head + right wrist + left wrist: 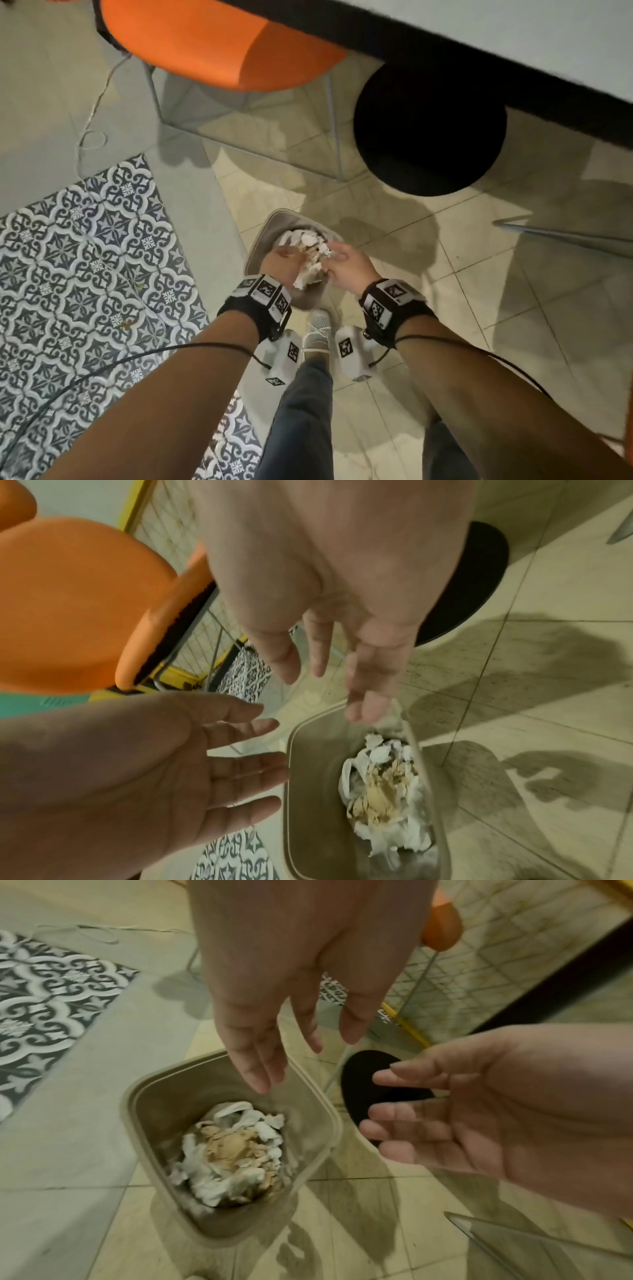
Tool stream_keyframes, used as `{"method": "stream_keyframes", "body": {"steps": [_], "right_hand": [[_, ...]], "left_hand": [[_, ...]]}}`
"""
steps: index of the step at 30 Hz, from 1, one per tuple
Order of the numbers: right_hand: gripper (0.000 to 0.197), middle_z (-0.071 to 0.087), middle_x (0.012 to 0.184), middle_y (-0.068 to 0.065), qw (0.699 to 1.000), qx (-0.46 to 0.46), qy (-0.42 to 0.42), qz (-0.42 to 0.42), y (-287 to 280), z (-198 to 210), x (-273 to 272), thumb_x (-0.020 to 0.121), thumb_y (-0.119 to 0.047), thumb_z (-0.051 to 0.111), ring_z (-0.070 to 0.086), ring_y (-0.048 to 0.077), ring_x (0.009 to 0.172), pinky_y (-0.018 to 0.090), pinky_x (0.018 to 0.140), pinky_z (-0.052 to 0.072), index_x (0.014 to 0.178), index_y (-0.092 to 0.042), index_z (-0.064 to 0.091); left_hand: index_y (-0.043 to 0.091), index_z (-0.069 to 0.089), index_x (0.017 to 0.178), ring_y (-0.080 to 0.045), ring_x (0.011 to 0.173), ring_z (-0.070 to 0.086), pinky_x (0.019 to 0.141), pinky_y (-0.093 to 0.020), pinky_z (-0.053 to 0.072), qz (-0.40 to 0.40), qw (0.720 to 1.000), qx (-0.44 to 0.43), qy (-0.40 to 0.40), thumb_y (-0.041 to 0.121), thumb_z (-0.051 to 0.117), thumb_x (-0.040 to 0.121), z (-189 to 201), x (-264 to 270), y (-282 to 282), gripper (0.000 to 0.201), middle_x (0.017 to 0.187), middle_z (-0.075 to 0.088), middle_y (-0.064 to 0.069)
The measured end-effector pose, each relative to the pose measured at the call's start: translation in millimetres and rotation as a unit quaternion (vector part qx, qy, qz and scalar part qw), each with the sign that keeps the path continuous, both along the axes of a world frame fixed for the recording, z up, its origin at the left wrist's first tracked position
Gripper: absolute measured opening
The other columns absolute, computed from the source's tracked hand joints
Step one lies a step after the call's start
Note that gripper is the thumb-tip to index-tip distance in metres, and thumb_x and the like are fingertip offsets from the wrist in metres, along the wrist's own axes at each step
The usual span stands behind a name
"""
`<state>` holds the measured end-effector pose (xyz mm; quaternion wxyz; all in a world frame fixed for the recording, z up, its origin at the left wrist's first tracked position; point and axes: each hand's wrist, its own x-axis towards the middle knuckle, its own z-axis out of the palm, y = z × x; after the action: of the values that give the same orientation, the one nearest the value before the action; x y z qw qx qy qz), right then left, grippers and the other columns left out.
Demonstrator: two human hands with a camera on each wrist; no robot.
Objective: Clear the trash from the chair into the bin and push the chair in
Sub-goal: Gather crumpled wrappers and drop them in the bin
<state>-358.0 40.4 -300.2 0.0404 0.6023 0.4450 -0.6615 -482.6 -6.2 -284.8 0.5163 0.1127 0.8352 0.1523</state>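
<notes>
Two hands over one bin: left hand point(291, 969) and right hand point(329, 588) both spread, fingers straight and apart, holding nothing. One beige bin point(150, 1085) on the floor just below them, with one heap of crumpled white and tan trash point(232, 1153) inside. Beyond: one black round base point(428, 130), then one orange chair point(205, 37), seat partly under one table point(513, 37).

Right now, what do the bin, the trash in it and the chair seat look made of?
Bin: looks like matte beige plastic, with a smooth moulded rim.
Trash: crumpled white paper or tissue around tan scraps; creases show, the tan bits unclear.
Chair seat: smooth orange shell, probably plastic.
</notes>
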Motion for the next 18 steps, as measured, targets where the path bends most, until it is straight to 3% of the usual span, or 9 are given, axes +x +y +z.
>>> {"method": "stream_keyframes", "body": {"steps": [3, 4, 6, 8, 12, 16, 18], "right_hand": [[0.025, 0.063, 0.099, -0.006, 0.997, 0.046, 0.018, -0.066, 1.8, 31.1, 56.3, 0.092, -0.01, 0.055, 0.063, 0.022, 0.102, 0.034, 0.085, 0.052, 0.114, -0.018, 0.063], [0.021, 0.064, 0.096, -0.006, 0.993, 0.069, 0.019, -0.091, 2.5, 40.8, 79.9, 0.092, -0.011, 0.055, 0.065, 0.023, 0.097, 0.035, 0.081, 0.054, 0.108, -0.02, 0.065], [0.016, 0.067, 0.098, 0.002, 0.982, 0.126, 0.014, -0.141, 4.7, 64.0, 134.8, 0.093, -0.012, 0.056, 0.067, 0.023, 0.085, 0.036, 0.078, 0.056, 0.102, -0.019, 0.067], [0.015, 0.067, 0.094, 0.002, 0.968, 0.176, 0.006, -0.177, 4.7, 87.0, 198.9, 0.093, -0.012, 0.056, 0.065, 0.018, 0.076, 0.029, 0.071, 0.054, 0.102, -0.016, 0.067], [0.015, 0.065, 0.086, -0.01, 0.93, 0.282, -0.029, -0.233, -3.9, 131.8, 347.0, 0.091, -0.011, 0.059, 0.063, 0.015, 0.082, 0.027, 0.078, 0.053, 0.093, -0.025, 0.066], [0.014, 0.071, 0.086, -0.007, 0.889, 0.345, -0.177, -0.242, -26.6, 174.4, 488.4, 0.086, -0.03, 0.057, 0.064, 0.012, 0.077, 0.024, 0.072, 0.049, 0.091, -0.031, 0.07], [0.019, 0.073, 0.095, 0.0, 0.874, 0.367, -0.197, -0.251, -40.9, 189.6, 550.8, 0.088, -0.019, 0.056, 0.067, 0.017, 0.084, 0.026, 0.074, 0.05, 0.097, -0.025, 0.071]], "left_hand": [[0.006, 0.063, 0.11, -0.031, 0.105, 0.061, 0.093, -0.038, 0.048, -0.053, 0.997, 0.049, 0.003, 0.028, 0.054, 0.09, 25.9, 48.5, 10.6, 0.031, 0.11, 0.066, -0.018], [0.008, 0.064, 0.107, -0.031, 0.101, 0.062, 0.092, -0.038, 0.049, -0.07, 0.996, 0.059, 0.001, 0.032, 0.056, 0.087, 33.3, 69.5, 13.5, 0.032, 0.106, 0.068, -0.017], [0.008, 0.066, 0.103, -0.028, 0.091, 0.064, 0.083, -0.031, 0.049, -0.108, 0.989, 0.1, -0.01, 0.026, 0.058, 0.085, 52.8, 121.7, 21.6, 0.026, 0.097, 0.069, -0.014], [0.009, 0.067, 0.101, -0.024, 0.086, 0.062, 0.076, -0.026, 0.044, -0.167, 0.976, 0.137, -0.016, 0.015, 0.056, 0.088, 75.5, 184.1, 28.0, 0.018, 0.091, 0.068, -0.01], [0.02, 0.065, 0.092, -0.019, 0.084, 0.06, 0.08, -0.026, 0.047, -0.26, 0.942, 0.201, -0.068, 0.007, 0.054, 0.088, 115.9, 327.1, 39.1, 0.017, 0.088, 0.064, -0.002], [0.015, 0.067, 0.096, -0.015, 0.082, 0.059, 0.08, -0.026, 0.049, -0.361, 0.888, 0.269, -0.087, 0.009, 0.054, 0.089, 155.0, 471.9, 44.1, 0.017, 0.089, 0.064, 0.001], [0.015, 0.069, 0.098, -0.019, 0.086, 0.063, 0.083, -0.029, 0.05, -0.4, 0.865, 0.287, -0.093, 0.013, 0.054, 0.089, 171.8, 537.7, 43.0, 0.017, 0.095, 0.069, -0.002]]}}
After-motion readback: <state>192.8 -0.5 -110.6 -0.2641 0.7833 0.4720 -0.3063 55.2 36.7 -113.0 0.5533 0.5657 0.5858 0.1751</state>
